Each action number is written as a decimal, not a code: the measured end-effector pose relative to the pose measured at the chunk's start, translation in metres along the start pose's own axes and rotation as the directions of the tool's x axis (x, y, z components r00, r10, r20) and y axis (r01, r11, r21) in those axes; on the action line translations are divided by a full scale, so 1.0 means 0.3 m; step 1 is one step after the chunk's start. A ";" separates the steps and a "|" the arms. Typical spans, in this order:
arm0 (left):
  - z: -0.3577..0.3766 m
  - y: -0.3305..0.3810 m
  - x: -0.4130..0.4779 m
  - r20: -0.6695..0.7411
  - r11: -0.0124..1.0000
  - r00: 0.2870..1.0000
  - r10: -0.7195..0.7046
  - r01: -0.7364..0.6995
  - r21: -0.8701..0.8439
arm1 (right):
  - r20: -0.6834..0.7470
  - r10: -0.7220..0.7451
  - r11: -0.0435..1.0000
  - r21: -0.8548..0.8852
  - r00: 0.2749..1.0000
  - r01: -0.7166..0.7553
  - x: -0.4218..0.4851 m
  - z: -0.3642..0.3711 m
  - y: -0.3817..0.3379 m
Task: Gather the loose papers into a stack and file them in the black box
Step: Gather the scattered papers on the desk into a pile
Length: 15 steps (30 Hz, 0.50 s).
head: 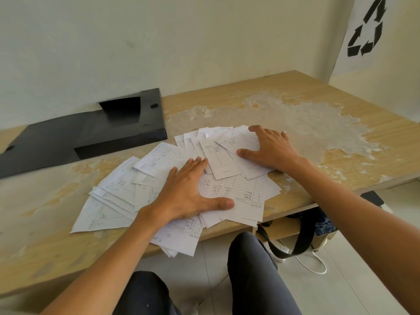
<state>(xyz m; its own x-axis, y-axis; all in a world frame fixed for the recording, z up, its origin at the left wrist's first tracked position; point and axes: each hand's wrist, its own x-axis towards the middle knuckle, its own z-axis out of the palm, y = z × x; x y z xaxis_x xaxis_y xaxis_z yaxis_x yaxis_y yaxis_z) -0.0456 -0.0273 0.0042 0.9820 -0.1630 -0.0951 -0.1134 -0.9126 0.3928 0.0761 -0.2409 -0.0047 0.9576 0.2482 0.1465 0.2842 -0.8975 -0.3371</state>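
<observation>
Several loose white note slips [127, 187] lie fanned out over the middle of the worn wooden table [295, 105], some hanging over its near edge. My left hand [188, 192] lies flat on the middle of the spread, fingers apart. Over the slips at the far right of the spread, my right hand [270, 147] rests flat with its fingers spread too. Neither hand grips a slip. The black box [122, 130] lies open at the back left against the wall, its lid flap spread toward the left.
The tabletop's veneer is peeled over a wide patch [306, 123] right of the papers. A wall runs behind the table. Below the near edge are my knees [250, 264], a shelf with a black strap [302, 237], a power strip and a white cable [316, 262].
</observation>
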 end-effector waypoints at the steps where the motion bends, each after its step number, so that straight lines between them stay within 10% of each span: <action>1: -0.005 0.005 -0.006 -0.002 1.000 1.000 -0.006 0.006 -0.015 | 0.009 -0.003 1.000 0.004 1.000 0.003 0.001 -0.001 -0.002; 15: -0.008 0.037 -0.070 0.016 0.999 1.000 0.018 -0.018 0.038 | 0.019 -0.009 0.999 0.051 1.000 0.008 0.006 0.002 0.002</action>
<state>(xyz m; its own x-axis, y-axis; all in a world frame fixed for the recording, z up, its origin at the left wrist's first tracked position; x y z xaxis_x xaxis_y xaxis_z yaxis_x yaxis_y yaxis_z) -0.0671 -0.0332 0.0127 0.9773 -0.1852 -0.1026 -0.1371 -0.9229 0.3598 0.0781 -0.2410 -0.0052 0.9557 0.2632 0.1320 0.2941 -0.8758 -0.3827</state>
